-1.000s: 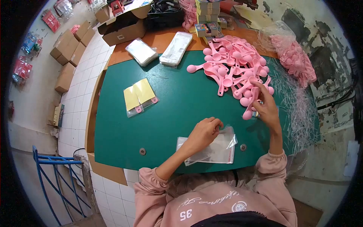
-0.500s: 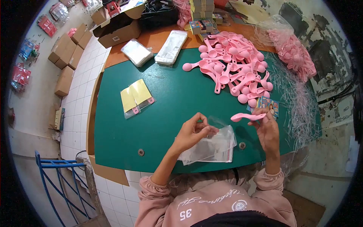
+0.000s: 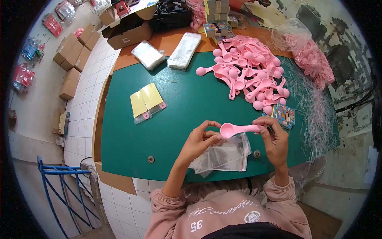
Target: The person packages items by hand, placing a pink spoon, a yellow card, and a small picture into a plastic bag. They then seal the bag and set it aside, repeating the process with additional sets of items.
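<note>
My right hand (image 3: pixel 275 140) pinches a pink measuring spoon (image 3: pixel 240 128) by the end of its handle, with the bowl pointing left. The bowl sits right at the fingertips of my left hand (image 3: pixel 199 142). Those left fingers are closed on a clear plastic bag (image 3: pixel 227 144), whose edges are hard to make out. Under both hands, more clear bags (image 3: pixel 238 164) lie on the green tabletop near its front edge. Just beyond my right hand is a small stack of printed cards (image 3: pixel 285 115).
A heap of pink spoons (image 3: pixel 254 67) covers the back right. Two yellow-carded packs (image 3: pixel 147 102) lie at left, with bag stacks (image 3: pixel 184 51) behind. Loose clear plastic (image 3: pixel 314 115) trails along the right edge. An open cardboard box (image 3: pixel 129 36) stands at the back.
My right hand has moved the spoon left, and its bowl now faces up at my left fingertips. The left hand has hardly moved. The view has shifted slightly.
</note>
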### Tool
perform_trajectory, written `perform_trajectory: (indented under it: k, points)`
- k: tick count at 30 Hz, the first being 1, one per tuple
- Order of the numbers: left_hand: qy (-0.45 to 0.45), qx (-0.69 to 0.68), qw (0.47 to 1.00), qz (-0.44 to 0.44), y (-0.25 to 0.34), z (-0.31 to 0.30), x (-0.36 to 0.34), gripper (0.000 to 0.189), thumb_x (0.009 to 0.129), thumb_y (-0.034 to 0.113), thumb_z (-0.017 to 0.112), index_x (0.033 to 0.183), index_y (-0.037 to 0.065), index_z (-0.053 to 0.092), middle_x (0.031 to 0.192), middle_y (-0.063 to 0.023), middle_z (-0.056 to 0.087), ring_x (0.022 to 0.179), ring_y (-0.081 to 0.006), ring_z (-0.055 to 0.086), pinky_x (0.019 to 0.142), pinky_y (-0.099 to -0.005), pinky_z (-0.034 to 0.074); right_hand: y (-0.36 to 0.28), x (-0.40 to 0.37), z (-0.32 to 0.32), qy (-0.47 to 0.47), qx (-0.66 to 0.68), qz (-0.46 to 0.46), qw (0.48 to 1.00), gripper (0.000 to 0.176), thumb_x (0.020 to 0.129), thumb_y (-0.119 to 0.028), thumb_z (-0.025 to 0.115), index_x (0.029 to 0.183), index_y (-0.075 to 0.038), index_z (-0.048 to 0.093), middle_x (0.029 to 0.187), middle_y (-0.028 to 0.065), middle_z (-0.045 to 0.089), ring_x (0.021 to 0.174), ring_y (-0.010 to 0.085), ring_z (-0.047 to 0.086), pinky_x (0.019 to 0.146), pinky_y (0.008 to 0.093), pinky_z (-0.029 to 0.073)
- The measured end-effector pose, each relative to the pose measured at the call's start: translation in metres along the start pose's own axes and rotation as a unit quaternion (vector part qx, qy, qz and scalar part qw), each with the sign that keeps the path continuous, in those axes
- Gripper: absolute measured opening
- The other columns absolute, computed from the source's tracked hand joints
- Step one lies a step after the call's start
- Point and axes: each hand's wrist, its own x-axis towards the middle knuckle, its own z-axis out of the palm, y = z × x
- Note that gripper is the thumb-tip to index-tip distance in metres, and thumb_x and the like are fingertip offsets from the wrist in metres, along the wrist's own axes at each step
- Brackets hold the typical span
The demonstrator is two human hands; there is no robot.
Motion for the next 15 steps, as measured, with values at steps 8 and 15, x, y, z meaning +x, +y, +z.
perform_trajectory:
  k: [8,15]
  points:
    - [-0.04,-0.018,0.999,-0.021,0.0069,-0.0019,-0.0059,0.035,0.088,0.009,0.054,0.119,-0.003,0.044,0.093,-0.0125,0.065,0.087,-0.0132,0.061,0.077,-0.0244,0.048,-0.0072,0.006,-0.0021,-0.024,-0.081,-0.057,0.995,0.014,0.084,0.005,0.048,0.095,0.001,0.057,0.09,0.0101,0.059,0.075,0.0137,0.057,0.068,0.0235,0.046]
    - [-0.022,-0.008,1.0,-0.013,0.0026,-0.001,-0.0045,0.035,0.085,0.008,0.058,0.117,-0.003,0.047,0.092,-0.0117,0.065,0.087,-0.0122,0.061,0.078,-0.0238,0.048,-0.0062,0.0048,0.001,0.0,-0.046,-0.062,0.997,0.013,0.087,0.001,0.047,0.095,0.001,0.057,0.092,0.0079,0.06,0.075,0.011,0.055,0.067,0.0221,0.046]
